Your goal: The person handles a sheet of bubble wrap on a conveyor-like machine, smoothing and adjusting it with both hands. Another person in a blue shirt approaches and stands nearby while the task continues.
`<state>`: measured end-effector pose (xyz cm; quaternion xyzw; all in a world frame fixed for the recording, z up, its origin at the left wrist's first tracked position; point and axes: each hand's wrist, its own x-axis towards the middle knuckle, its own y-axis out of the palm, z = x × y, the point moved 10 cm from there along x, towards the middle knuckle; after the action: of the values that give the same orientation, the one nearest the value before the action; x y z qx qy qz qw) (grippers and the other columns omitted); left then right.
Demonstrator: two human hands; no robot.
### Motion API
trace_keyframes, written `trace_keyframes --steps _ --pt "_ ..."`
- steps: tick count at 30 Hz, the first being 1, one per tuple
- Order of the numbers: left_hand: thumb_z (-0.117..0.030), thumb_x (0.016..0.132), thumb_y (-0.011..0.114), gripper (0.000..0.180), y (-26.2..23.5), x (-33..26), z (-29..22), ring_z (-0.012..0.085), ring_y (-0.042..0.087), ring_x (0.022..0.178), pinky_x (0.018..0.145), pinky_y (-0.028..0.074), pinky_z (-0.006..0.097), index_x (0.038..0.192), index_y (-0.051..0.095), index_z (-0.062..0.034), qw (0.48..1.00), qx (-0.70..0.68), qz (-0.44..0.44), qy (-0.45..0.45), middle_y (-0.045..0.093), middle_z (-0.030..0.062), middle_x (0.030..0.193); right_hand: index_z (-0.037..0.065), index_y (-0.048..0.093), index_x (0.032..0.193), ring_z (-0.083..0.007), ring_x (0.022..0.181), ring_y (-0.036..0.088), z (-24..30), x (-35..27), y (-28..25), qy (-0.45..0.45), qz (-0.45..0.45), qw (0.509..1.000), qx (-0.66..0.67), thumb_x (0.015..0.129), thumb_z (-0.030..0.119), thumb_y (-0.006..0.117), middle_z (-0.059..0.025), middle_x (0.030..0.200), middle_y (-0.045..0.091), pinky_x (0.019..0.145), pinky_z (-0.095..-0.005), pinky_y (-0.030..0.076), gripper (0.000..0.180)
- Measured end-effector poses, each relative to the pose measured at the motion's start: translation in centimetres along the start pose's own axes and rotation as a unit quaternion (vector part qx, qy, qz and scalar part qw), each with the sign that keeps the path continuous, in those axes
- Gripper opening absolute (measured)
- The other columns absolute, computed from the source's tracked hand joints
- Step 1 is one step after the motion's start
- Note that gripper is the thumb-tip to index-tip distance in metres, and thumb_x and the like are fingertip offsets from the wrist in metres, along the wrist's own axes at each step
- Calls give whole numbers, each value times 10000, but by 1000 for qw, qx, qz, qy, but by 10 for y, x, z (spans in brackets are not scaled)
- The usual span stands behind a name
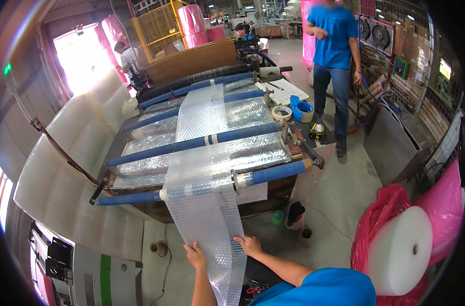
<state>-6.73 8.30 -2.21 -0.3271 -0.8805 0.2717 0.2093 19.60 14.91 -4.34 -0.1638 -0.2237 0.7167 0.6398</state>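
A long clear strip of bubble wrap [209, 219] comes down over the blue rollers of a machine and hangs toward me. My left hand [195, 256] is at the strip's left edge, thumb up and fingers bent against the film. On the opposite edge my right hand [249, 246] grips the wrap, its fingers partly hidden. Nearest to both hands is the front blue roller [273, 173], which has a metal collar [234, 179] beside the strip. Small red-handled tools [253, 289] lie close to my body, below my right hand.
Tape rolls [282, 113] and a tape measure [317, 131] sit at the machine's right corner. A person in a blue shirt [333, 41] stands beyond. White foam roll [399, 250] and pink film [446, 214] lie right. A grey cabinet [107, 275] stands left; a cardboard tube [159, 249] is on the floor.
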Motion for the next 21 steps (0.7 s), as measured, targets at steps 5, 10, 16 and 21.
trace_keyframes --steps 5,10,16,21 --pt "-270 860 488 321 -7 -5 -7 388 555 769 680 413 423 984 429 20 1000 -2 20 -12 577 217 820 83 624 924 -371 765 585 -3 -1 2 5 9 1000 6 826 471 474 -181 803 614 654 -430 469 428" --pt "-263 859 485 310 -16 -21 -10 395 556 778 678 405 437 967 432 24 999 -22 34 -6 574 229 822 35 618 850 -383 720 579 3 -16 -6 -21 -17 999 19 819 453 508 -206 733 593 620 -430 465 433" --pt "-320 857 501 333 -39 -2 -49 390 531 662 595 393 435 877 413 1 996 -54 -21 62 547 198 693 -14 590 739 -338 662 595 26 -5 -20 10 -3 997 78 816 451 523 -220 665 559 576 -390 440 476" --pt "-361 846 515 368 -41 39 -93 378 536 697 642 408 421 911 453 -5 994 -82 -23 67 570 202 746 -26 580 737 -282 584 569 66 34 -55 -43 -58 984 160 809 448 535 -169 631 569 565 -374 424 482"
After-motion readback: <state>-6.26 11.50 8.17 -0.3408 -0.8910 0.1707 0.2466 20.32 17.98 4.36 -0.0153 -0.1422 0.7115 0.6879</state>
